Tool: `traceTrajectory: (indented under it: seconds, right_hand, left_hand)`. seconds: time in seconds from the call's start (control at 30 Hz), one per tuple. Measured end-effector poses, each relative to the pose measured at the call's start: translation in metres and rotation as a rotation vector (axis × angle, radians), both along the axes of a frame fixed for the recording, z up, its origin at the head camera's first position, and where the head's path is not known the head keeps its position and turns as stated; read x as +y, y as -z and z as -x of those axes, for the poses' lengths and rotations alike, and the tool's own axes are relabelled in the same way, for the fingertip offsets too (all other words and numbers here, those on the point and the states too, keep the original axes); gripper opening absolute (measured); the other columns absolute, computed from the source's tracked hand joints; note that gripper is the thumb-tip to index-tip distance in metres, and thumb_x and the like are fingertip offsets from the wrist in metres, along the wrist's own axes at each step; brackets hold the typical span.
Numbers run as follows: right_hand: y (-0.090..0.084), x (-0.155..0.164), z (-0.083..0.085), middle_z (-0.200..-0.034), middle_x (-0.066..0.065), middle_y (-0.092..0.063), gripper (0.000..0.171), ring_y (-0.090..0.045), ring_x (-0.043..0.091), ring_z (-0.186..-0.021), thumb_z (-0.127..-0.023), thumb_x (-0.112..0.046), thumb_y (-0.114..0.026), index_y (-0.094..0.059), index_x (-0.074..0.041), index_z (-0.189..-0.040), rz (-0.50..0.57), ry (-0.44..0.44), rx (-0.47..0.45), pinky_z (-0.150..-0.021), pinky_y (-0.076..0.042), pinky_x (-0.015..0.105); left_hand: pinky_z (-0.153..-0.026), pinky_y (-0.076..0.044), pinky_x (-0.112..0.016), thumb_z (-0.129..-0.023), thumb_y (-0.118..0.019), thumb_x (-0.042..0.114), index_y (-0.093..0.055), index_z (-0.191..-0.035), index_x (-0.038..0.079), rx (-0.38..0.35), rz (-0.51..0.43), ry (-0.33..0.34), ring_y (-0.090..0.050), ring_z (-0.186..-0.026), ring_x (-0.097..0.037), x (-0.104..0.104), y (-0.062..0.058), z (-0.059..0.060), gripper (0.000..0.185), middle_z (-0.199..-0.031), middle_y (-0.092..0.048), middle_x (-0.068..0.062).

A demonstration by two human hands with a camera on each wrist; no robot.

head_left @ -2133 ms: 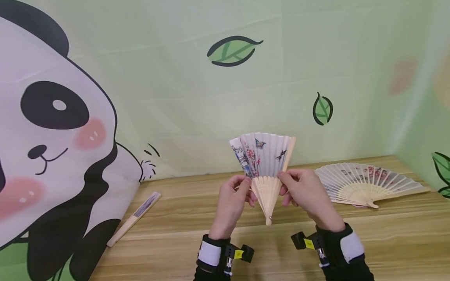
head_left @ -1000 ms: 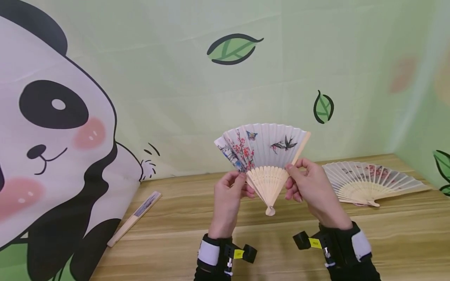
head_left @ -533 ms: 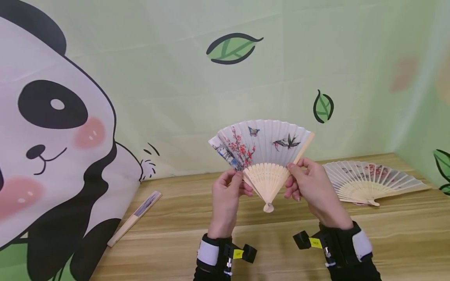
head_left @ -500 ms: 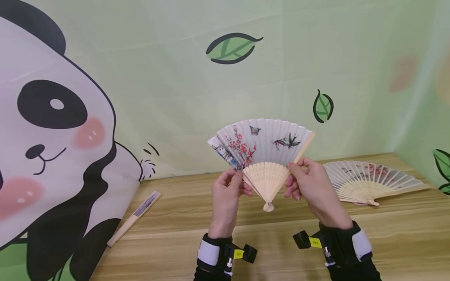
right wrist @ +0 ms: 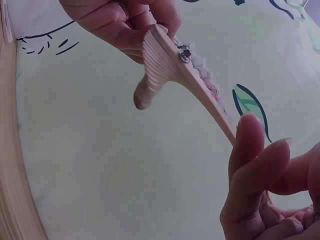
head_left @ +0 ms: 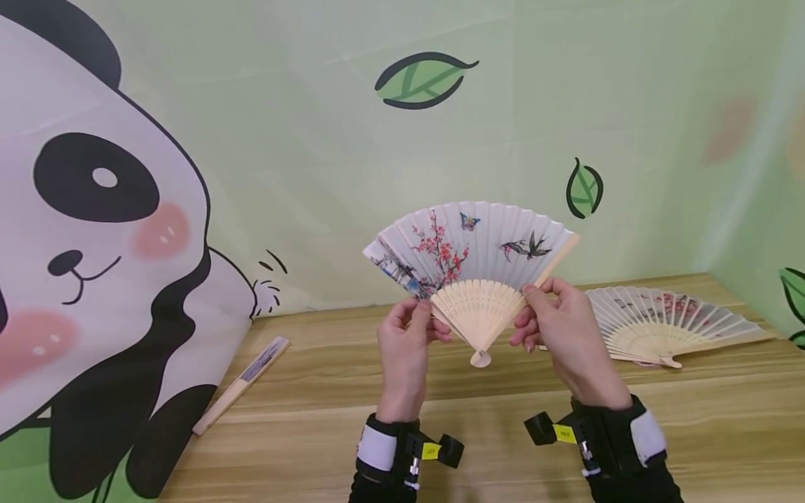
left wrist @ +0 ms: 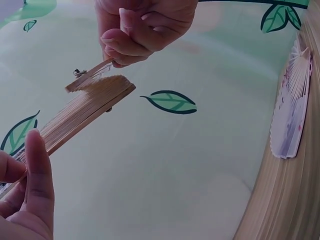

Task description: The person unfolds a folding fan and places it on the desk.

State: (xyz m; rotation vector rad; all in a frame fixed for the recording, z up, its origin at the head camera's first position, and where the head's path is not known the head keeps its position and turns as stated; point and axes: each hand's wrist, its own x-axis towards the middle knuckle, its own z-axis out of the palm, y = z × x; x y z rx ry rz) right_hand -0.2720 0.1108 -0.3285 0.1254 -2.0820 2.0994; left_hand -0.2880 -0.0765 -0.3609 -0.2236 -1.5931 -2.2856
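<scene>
A folding fan (head_left: 473,311) with pale wooden ribs and a white printed leaf is held upright above the table, spread wide with its pivot downward. Red blossoms, a butterfly and a dark bird decorate it. In the head view my left hand (head_left: 405,356) pinches the left edge, where several folds remain bunched. The right outer stick is pinched by my right hand (head_left: 569,339). From the left wrist view, the stacked ribs (left wrist: 85,110) run down to the left thumb and fingers. The right wrist view shows the metal pivot pin (right wrist: 185,54) at the narrow end.
A second fan (head_left: 666,332), spread open, lies on the wooden table (head_left: 490,447) to the right. At the left lies a closed fan (head_left: 242,384), beside the panda printed on the backdrop (head_left: 302,175). The backdrop rises behind the table's far edge.
The held fan has spread from a narrow wedge to a wide arc. My right hand has moved right and up, my left hand slightly left, and the fan has risen a little.
</scene>
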Motion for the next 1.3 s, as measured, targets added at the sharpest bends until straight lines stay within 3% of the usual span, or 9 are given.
traceTrajectory:
  seconds: [0.6,0.83,1.03,1.3]
  right_hand:
    - [-0.001,-0.014,0.001,-0.074,0.015,-0.061,0.022,-0.067,0.022,-0.057,-0.105,-0.021,-0.043,-0.043,0.001,-0.102,0.035,-0.031,0.044,-0.049,-0.054,0.029]
    - [-0.001,-0.006,-0.004,-0.07,0.009,-0.063,0.024,-0.066,0.019,-0.055,-0.105,-0.022,-0.045,-0.042,0.002,-0.1,0.105,0.016,0.065,-0.047,-0.053,0.027]
    - [0.001,-0.003,-0.005,-0.073,0.009,-0.062,0.024,-0.066,0.019,-0.058,-0.105,-0.024,-0.045,-0.044,0.0,-0.104,0.116,0.004,0.057,-0.051,-0.055,0.028]
    - [0.0,0.0,-0.004,-0.074,0.011,-0.061,0.023,-0.067,0.019,-0.058,-0.105,-0.024,-0.044,-0.043,-0.001,-0.106,0.139,0.027,0.066,-0.052,-0.055,0.027]
  left_hand:
    - [-0.058,-0.055,-0.026,-0.1,-0.054,0.008,-0.057,-0.099,-0.006,0.022,-0.039,-0.073,-0.062,-0.061,-0.015,-0.016,-0.001,-0.005,0.015,-0.079,-0.06,-0.011]
    - [-0.06,-0.056,-0.027,-0.101,-0.052,0.009,-0.057,-0.101,-0.006,0.055,-0.059,-0.004,-0.063,-0.063,-0.015,-0.009,-0.001,-0.001,0.015,-0.081,-0.061,-0.011]
    - [-0.062,-0.057,-0.028,-0.102,-0.052,0.01,-0.056,-0.101,-0.005,0.056,-0.055,-0.02,-0.064,-0.064,-0.016,-0.007,0.001,-0.001,0.016,-0.081,-0.062,-0.012]
    - [-0.065,-0.058,-0.034,-0.103,-0.049,0.011,-0.051,-0.099,-0.002,0.087,-0.055,0.034,-0.069,-0.065,-0.018,-0.006,0.003,0.0,0.014,-0.078,-0.066,-0.013]
